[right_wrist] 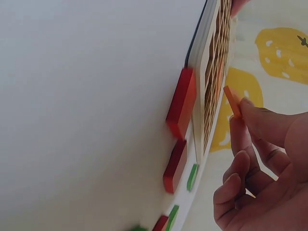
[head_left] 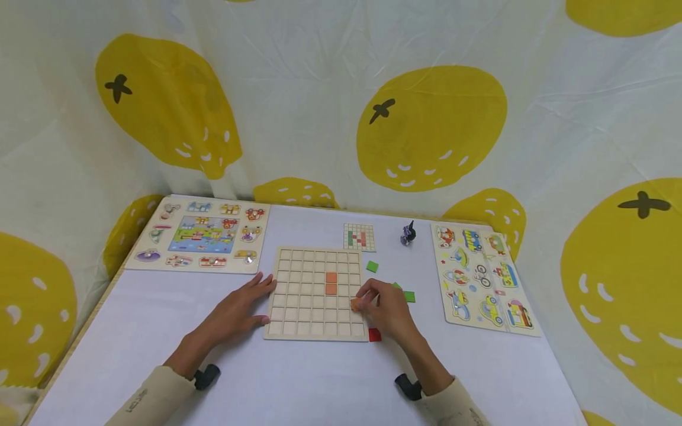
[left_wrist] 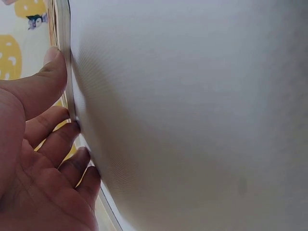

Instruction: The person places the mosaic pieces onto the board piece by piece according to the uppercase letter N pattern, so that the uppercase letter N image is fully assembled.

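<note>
A wooden grid board (head_left: 301,299) lies flat on the table, with two orange tiles (head_left: 331,283) set in neighbouring squares right of its middle. My left hand (head_left: 237,310) touches the board's left edge, thumb apart from the loosely extended fingers; the left wrist view shows its fingertips along that edge. Between thumb and fingertips, my right hand (head_left: 388,307) pinches another orange tile (right_wrist: 233,102), held over the board's right side. Red tiles (right_wrist: 182,103) lie by the board's right edge, and green tiles (head_left: 372,267) lie farther up on that side, partly hidden by the right hand.
Behind the board lies a small pattern card (head_left: 359,237) with red and green squares. A dark figurine (head_left: 408,234) stands right of the card. Picture puzzle boards occupy the back left (head_left: 199,235) and the right (head_left: 482,278). A fruit-print cloth (head_left: 298,118) hangs behind.
</note>
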Demonstrator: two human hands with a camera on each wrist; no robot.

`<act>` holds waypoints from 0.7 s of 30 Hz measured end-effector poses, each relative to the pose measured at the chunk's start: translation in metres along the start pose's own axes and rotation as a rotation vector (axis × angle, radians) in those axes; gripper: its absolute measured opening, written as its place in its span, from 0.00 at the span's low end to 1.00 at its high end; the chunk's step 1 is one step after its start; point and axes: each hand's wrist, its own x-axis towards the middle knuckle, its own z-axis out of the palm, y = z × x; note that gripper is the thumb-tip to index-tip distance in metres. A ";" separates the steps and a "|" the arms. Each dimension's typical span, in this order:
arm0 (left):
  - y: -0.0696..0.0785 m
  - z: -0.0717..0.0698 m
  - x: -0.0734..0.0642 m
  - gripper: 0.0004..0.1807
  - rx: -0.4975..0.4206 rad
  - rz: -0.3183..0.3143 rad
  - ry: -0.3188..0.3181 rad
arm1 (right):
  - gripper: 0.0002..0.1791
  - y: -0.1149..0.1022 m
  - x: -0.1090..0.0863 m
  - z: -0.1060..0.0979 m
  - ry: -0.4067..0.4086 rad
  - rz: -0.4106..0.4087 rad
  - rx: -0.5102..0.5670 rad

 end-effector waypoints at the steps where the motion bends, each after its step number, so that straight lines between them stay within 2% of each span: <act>1: 0.000 0.000 0.000 0.48 0.001 -0.001 0.000 | 0.08 -0.001 0.001 0.002 -0.005 0.000 0.004; 7: 0.000 0.000 0.000 0.48 -0.005 -0.001 -0.001 | 0.08 -0.009 0.005 0.012 -0.028 0.011 0.028; 16: -0.001 0.001 0.001 0.47 -0.011 0.035 0.022 | 0.08 -0.018 0.012 0.025 -0.044 -0.023 0.048; 21: -0.004 0.002 0.001 0.48 -0.006 0.024 0.013 | 0.08 -0.022 0.018 0.034 -0.050 -0.003 0.040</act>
